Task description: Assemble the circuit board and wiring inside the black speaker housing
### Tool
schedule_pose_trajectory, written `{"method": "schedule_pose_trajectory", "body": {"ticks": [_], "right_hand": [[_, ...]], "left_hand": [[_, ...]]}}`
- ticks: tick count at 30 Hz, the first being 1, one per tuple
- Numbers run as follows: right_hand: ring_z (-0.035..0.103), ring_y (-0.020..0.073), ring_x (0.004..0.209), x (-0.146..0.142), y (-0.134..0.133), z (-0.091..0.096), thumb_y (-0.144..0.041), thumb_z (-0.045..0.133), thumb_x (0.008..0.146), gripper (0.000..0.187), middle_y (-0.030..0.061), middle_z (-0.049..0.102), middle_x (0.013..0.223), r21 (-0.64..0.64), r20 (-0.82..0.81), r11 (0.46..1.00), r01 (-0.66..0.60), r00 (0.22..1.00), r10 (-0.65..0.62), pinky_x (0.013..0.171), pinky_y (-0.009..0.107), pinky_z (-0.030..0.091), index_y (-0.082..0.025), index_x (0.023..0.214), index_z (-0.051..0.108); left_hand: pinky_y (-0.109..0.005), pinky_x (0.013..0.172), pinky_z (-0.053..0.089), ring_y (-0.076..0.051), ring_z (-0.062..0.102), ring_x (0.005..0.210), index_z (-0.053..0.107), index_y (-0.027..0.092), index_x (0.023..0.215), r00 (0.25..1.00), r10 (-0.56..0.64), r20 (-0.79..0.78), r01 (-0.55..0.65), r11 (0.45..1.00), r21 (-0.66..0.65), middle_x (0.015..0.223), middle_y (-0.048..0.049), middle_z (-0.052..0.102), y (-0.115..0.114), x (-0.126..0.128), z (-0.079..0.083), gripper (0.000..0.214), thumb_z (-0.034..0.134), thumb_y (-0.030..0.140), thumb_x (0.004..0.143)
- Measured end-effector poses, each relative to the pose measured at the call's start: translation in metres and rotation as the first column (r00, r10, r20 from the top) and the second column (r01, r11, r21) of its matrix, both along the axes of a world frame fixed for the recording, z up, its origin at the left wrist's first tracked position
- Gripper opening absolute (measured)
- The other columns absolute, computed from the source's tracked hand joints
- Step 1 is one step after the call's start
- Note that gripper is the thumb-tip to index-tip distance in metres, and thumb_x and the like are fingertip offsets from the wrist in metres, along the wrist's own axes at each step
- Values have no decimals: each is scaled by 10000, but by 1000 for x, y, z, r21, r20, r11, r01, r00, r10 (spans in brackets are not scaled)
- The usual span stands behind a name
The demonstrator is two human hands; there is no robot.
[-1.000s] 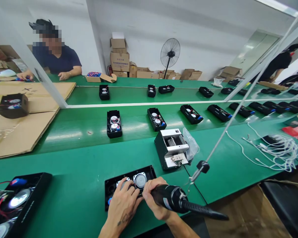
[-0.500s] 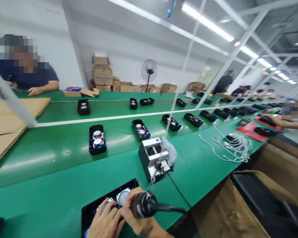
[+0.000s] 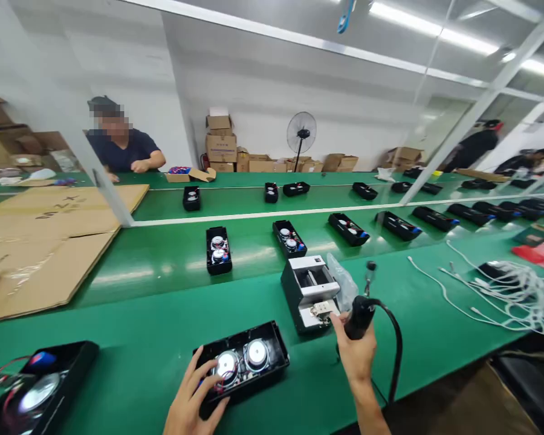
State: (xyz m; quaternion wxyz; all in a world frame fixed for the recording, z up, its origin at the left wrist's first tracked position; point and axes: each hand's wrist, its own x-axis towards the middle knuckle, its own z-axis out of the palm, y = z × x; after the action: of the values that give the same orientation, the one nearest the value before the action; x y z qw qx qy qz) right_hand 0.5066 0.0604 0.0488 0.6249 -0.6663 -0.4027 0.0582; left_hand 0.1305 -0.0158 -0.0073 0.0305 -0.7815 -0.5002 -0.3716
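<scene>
My left hand (image 3: 191, 400) rests with spread fingers on the near left end of a black speaker housing (image 3: 242, 365) that holds two round silver drivers. My right hand (image 3: 356, 355) is wrapped round a black electric screwdriver (image 3: 359, 315) with a thick black cable looping down to the right. The tool's tip is at the front of a small grey and white screw feeder box (image 3: 311, 291), to the right of the housing.
Another open speaker housing (image 3: 31, 389) lies at the near left. Several black housings ride the green conveyor (image 3: 163, 266) beyond. Cardboard sheets (image 3: 45, 241) lie at left, white cables (image 3: 503, 284) at right. A person (image 3: 124, 148) sits across the belt.
My right hand has lifted the screwdriver off the speaker housing and carried it right to the feeder box. My left hand has opened out on the housing. The camera has swung back left.
</scene>
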Motion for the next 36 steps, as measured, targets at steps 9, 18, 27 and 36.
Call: {"method": "schedule_pose_trajectory", "body": {"ticks": [9, 18, 27, 36], "right_hand": [[582, 394, 1379, -62, -37, -16, -274, 641, 1044, 459, 192, 596, 1476, 57, 523, 943, -328, 814, 252, 1064, 585, 561, -221, 1496, 584], [725, 316, 1058, -110, -39, -28, -173, 776, 944, 155, 12, 769, 932, -181, 530, 642, -745, 476, 702, 1110, 629, 482, -263, 1038, 691], [706, 232, 868, -107, -66, -38, -15, 573, 875, 315, 5, 732, 853, -150, 582, 657, -739, 471, 663, 1175, 596, 433, -243, 1067, 678], [689, 211, 783, -121, -62, -36, -40, 595, 841, 263, -36, 703, 778, -91, 566, 726, -681, 565, 601, 1172, 569, 383, -253, 984, 654]], "left_hand": [[-515, 968, 680, -335, 727, 1256, 703, 256, 1132, 959, 162, 234, -125, 979, -164, 1181, -80, 786, 29, 14, 30, 255, 684, 333, 890], [-443, 892, 687, -305, 740, 1127, 694, 257, 1008, 994, 68, 90, -58, 992, -110, 994, -52, 774, 5, 21, 28, 151, 762, 336, 899], [-480, 964, 613, -275, 708, 1063, 676, 259, 974, 992, 110, -60, -109, 994, 19, 942, -30, 739, -25, 38, 12, 114, 674, 179, 892], [-408, 894, 601, -257, 711, 1057, 606, 262, 912, 990, 137, 17, -138, 990, 9, 866, -12, 714, -13, 47, 31, 105, 594, 157, 908]]}}
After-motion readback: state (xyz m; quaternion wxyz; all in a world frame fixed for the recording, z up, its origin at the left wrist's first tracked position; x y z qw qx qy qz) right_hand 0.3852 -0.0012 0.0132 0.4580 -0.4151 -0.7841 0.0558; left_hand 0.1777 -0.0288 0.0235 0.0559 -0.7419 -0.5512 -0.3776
